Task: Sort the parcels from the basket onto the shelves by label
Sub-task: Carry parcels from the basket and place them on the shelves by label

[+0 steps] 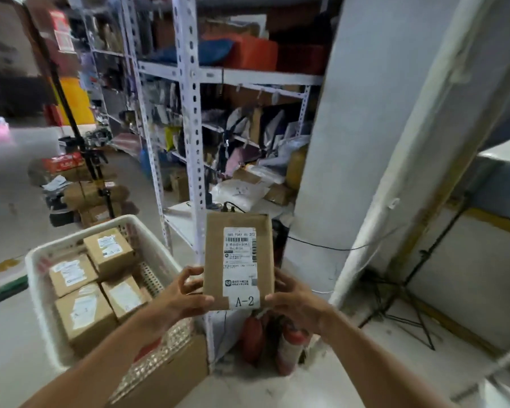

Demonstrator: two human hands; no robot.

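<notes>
Cardboard parcel [239, 260] held upright, label side facing the person, probably so its "A-2" mark can be read | left hand [186, 295] pinches its lower left edge, right hand [295, 301] grips the lower right | parcel sits between both hands, raised before the shelves [189, 113] | white basket [42, 278] at left holds more boxes

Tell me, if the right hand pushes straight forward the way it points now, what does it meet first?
Probably the shelf's white upright post or the low shelf board behind the parcel that the right hand grips; depth is unclear.
</notes>
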